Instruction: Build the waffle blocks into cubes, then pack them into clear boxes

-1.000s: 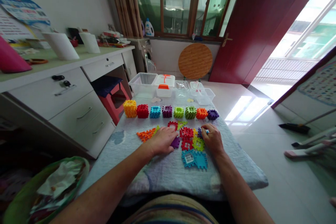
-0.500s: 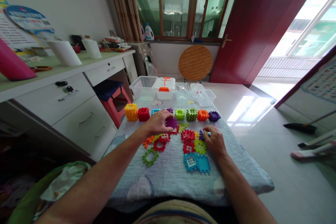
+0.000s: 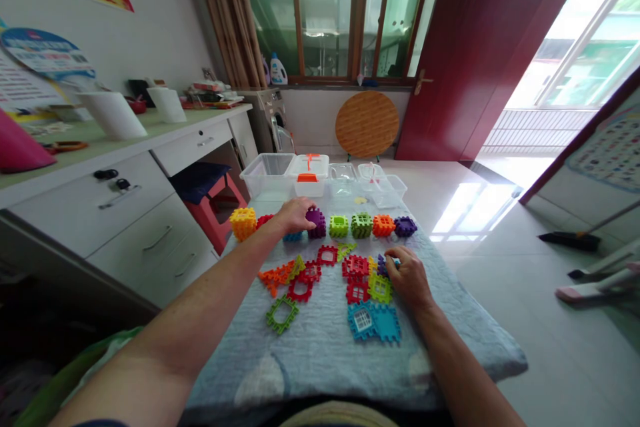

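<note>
My left hand (image 3: 296, 215) is closed on a purple building tile at the stack of purple tiles (image 3: 317, 224) in the row. Thumb and fingers grip its side; whether the tile sits fully on the stack cannot be told. My right hand (image 3: 407, 272) is closed at the right of the loose tiles, its fingertips on small dark purple building tiles (image 3: 383, 265). A bit of blue shows between those fingers. Beside it lie red tiles (image 3: 357, 267), a lime tile (image 3: 381, 288) and blue tiles (image 3: 387, 323).
Stacks of yellow (image 3: 243, 223), lime (image 3: 339, 226), green (image 3: 361, 225), orange (image 3: 383, 225) and violet tiles (image 3: 405, 226) form the row. Orange triangles (image 3: 277, 275) and a green frame (image 3: 282, 314) lie left. Clear plastic boxes (image 3: 268, 175) stand behind on the cloth-covered table (image 3: 320, 367).
My left hand has moved away from me with the purple tile, from above the loose tiles to the purple stack. My right hand stays where it was. The view has shifted slightly.
</note>
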The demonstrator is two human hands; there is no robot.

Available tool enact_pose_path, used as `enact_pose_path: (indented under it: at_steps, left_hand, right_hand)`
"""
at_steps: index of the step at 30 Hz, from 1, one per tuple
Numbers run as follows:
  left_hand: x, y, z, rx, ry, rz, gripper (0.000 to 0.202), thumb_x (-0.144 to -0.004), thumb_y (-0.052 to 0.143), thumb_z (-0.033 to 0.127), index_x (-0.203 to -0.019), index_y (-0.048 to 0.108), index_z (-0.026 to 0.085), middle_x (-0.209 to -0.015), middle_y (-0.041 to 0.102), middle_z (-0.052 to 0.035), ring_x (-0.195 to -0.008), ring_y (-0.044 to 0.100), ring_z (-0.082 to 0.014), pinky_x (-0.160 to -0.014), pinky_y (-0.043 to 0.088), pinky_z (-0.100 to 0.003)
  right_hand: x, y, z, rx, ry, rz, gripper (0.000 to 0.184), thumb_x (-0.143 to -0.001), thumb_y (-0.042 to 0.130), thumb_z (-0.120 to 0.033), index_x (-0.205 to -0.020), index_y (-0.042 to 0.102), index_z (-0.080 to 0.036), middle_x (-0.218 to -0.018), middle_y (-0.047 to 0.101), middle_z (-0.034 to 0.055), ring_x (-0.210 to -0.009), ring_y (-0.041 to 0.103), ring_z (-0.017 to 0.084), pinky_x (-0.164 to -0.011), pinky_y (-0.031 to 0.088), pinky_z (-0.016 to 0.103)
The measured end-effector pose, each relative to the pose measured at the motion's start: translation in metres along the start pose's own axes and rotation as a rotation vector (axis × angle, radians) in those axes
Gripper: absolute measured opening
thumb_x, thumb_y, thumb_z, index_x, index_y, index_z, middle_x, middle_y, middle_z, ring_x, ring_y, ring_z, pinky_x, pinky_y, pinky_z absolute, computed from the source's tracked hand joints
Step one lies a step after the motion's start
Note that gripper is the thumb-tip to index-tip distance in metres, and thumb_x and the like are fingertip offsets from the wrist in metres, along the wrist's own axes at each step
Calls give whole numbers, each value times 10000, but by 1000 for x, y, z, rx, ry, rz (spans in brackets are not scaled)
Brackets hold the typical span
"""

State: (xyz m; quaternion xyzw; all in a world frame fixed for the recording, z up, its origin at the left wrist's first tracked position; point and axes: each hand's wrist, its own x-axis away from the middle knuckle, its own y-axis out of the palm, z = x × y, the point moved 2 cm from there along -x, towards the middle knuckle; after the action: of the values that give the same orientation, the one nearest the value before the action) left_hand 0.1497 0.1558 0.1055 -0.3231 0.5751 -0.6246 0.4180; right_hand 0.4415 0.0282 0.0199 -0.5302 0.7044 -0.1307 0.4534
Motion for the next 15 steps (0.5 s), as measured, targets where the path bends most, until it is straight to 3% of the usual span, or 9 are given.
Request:
enact_pose_path:
  at_steps: [15]
  left_hand:
    - [-15,3,-2,-19,58,-69,452,-645,691,276,-1084,670,170,-1068,703,-79,-963,649,-230,-867,485,-289]
  right_hand:
    - [0,-1,-2,-4,13,-16,171,-834,477,-244,-777,632,-198,-814,653,57,-827,592,206,-805,434,327]
